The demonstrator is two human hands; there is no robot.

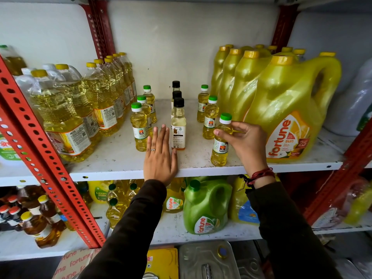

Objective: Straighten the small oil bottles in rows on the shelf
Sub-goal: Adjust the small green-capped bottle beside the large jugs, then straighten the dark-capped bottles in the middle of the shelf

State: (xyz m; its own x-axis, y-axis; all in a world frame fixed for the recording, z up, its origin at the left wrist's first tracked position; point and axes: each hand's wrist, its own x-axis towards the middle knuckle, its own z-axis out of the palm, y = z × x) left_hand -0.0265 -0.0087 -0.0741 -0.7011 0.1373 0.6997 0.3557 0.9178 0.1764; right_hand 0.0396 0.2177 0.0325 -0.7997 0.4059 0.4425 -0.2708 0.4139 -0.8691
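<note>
Three rows of small oil bottles stand on the white shelf [120, 158]. The left row has green caps, its front bottle [138, 127] upright. The middle row has black caps, with the front bottle [178, 125] nearest me. The right row has green caps. My right hand [241, 141] is shut on that row's front bottle [220, 150], fingers around its shoulder, near the shelf's front edge. My left hand [160, 158] lies flat and open on the shelf between the left and middle rows, thumb touching the base of the black-capped bottle.
Large clear oil bottles [66, 117] crowd the left side, and big yellow Fortune jugs [285, 109] stand close on the right. A red slotted upright [40, 154] crosses the left. Green and yellow jugs [205, 208] fill the shelf below.
</note>
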